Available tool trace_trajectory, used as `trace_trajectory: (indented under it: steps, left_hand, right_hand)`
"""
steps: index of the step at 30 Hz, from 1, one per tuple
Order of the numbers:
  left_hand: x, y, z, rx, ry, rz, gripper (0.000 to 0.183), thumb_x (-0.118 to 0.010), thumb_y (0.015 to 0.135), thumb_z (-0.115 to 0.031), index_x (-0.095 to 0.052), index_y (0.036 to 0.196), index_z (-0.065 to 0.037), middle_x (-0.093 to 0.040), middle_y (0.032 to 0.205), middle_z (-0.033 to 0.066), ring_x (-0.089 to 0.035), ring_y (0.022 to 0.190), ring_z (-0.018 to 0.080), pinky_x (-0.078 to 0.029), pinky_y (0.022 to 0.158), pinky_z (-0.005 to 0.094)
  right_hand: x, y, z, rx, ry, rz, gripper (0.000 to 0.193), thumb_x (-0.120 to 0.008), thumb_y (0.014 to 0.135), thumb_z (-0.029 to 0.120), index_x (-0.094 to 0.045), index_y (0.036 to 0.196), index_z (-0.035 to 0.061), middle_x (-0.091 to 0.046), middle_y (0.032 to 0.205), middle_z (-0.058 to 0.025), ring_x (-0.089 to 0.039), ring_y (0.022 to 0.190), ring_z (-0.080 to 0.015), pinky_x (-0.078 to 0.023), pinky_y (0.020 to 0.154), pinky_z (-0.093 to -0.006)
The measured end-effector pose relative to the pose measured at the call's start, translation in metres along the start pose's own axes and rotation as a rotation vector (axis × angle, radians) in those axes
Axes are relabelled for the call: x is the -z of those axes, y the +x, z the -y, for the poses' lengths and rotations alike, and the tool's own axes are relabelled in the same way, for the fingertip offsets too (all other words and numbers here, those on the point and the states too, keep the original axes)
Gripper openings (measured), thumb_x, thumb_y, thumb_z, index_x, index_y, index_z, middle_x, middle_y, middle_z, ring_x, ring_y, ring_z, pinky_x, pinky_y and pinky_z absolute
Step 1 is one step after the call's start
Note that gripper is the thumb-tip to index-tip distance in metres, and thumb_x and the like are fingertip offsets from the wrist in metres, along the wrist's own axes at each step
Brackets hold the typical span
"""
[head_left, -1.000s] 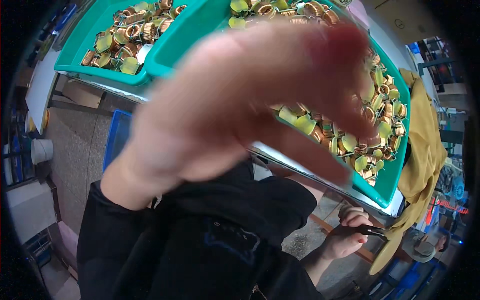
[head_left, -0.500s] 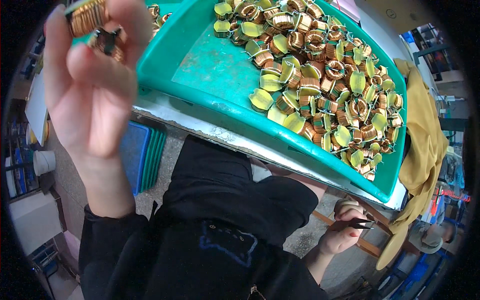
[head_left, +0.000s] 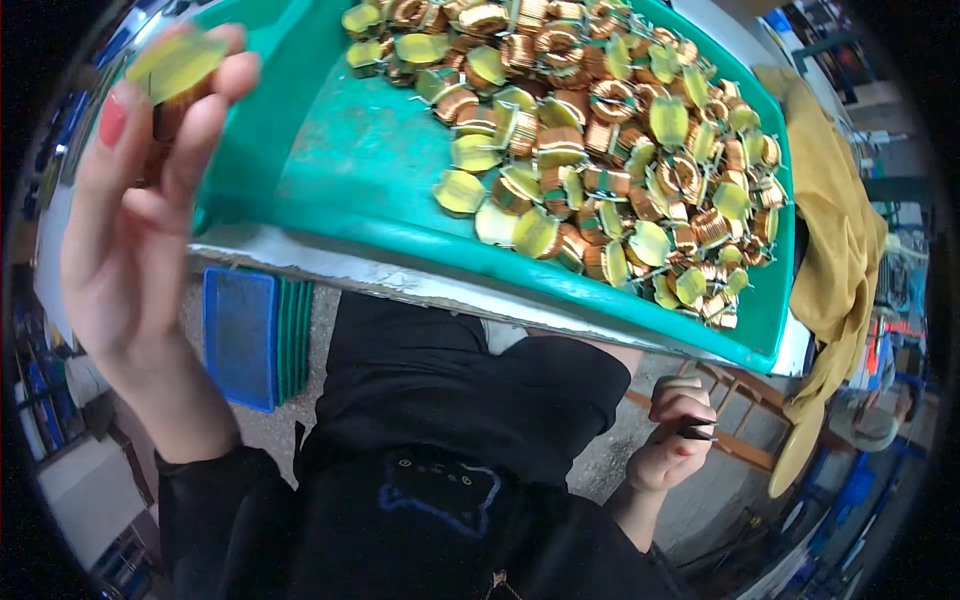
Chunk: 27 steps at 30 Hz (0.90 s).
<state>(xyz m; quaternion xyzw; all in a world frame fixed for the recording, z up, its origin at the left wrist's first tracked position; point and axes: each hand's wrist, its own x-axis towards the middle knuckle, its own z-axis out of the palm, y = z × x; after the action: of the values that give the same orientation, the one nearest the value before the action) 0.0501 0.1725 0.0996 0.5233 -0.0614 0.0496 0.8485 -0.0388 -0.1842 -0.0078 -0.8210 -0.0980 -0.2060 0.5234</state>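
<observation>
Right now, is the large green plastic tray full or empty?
Partly full: yellow-backed copper coils heap the right of the green tray, leaving its left bottom bare.

Place: a workshop, by the look of it, the sort where electrical parts get handled in bulk.
Green bin [head_left: 335,165]: heaped with copper-wound coils [head_left: 680,177], many bearing yellow-green pieces, far more than any home would keep.
Worktable [head_left: 400,283]: white-topped, its front edge chipped and worn.
Trays [head_left: 240,338]: blue and green, standing together by the table on a bare speckled floor [head_left: 262,428].
Right side: another person [head_left: 870,428], small and blurred, among cluttered stations.
Left rim: crowded shelving [head_left: 38,408], contents unclear.
</observation>
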Motion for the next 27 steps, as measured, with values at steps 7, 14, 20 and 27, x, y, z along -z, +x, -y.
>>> trace_trajectory:
  steps: [7, 14, 20, 27]
  left_hand:
    - [0.084, 0.022, -0.031, -0.123, 1.509, -0.374, 0.037, -0.064, 0.087, -0.021, -0.055, 0.118, -0.003, -0.06, 0.105, 0.0134, -0.059, 0.097, 0.0171, -0.051, 0.083, 0.0257]
    - [0.143, 0.037, -0.033, -0.092, 1.752, -0.492, 0.034, -0.069, 0.083, -0.027, -0.059, 0.107, -0.004, -0.063, 0.094, 0.007, -0.061, 0.087, 0.0137, -0.049, 0.076, 0.0215]
    - [0.136, 0.038, -0.033, -0.033, 1.842, -0.379, 0.031, -0.068, 0.083, -0.026, -0.061, 0.103, -0.004, -0.064, 0.092, 0.0066, -0.061, 0.083, 0.0127, -0.048, 0.074, 0.0218]
    - [0.09, 0.033, -0.014, -0.368, 2.084, -0.434, 0.019, -0.062, 0.089, -0.021, -0.064, 0.1, -0.006, -0.064, 0.094, 0.0035, -0.06, 0.082, 0.0123, -0.048, 0.075, 0.0239]
  right_hand:
    - [-0.001, 0.008, 0.003, 0.01, -0.045, 0.138, 0.043, -0.043, 0.094, 0.04, -0.051, 0.084, 0.0001, -0.053, 0.074, -0.0114, -0.048, 0.067, -0.0231, -0.042, 0.064, -0.0331]
    - [0.001, 0.008, 0.001, 0.02, -0.098, 0.207, 0.037, -0.048, 0.093, 0.034, -0.052, 0.087, -0.0012, -0.053, 0.077, -0.0125, -0.048, 0.067, -0.0246, -0.042, 0.064, -0.0333]
    - [0.001, 0.008, 0.0, 0.021, -0.137, 0.252, 0.032, -0.05, 0.092, 0.03, -0.053, 0.088, -0.0013, -0.053, 0.078, -0.0129, -0.049, 0.068, -0.0254, -0.042, 0.065, -0.0337]
    - [-0.004, 0.012, 0.005, 0.012, -0.172, 0.314, 0.028, -0.052, 0.09, 0.027, -0.054, 0.089, -0.0009, -0.053, 0.078, -0.0124, -0.049, 0.068, -0.0253, -0.043, 0.065, -0.0334]
